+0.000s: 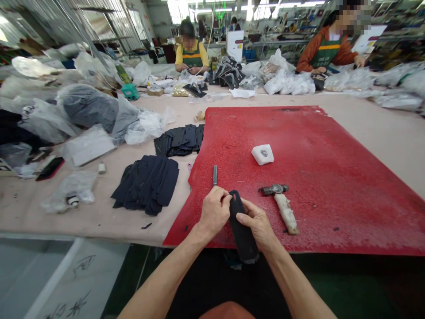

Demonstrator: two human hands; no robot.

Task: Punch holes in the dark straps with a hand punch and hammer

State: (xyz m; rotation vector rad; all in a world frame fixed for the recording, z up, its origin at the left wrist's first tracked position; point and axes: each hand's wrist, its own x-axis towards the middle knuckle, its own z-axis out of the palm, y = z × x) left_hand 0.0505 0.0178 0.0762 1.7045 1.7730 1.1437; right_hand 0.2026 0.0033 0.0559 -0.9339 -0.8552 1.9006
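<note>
A long dark strip with rounded ends (244, 235) is between my hands at the near edge of the red mat (315, 155). My right hand (258, 223) grips it along its side, thumb flat on top. The fingers of my left hand (215, 209) are closed in a pinch at its upper end, beside a small slot. Just beyond my left knuckles a grey metal bar-shaped tool (215, 175) shows; whether it lies on the mat or sits in that hand I cannot tell. To the right rests a hammer with a wrapped handle (286, 212).
A white block with a grey patch (263, 154) sits on the mat. Left of it are a dark stack of pieces (148, 184) and a second pile (181, 139). Plastic bags (89, 106) crowd the left. Two co-workers (191, 55) (327, 53) work across the table.
</note>
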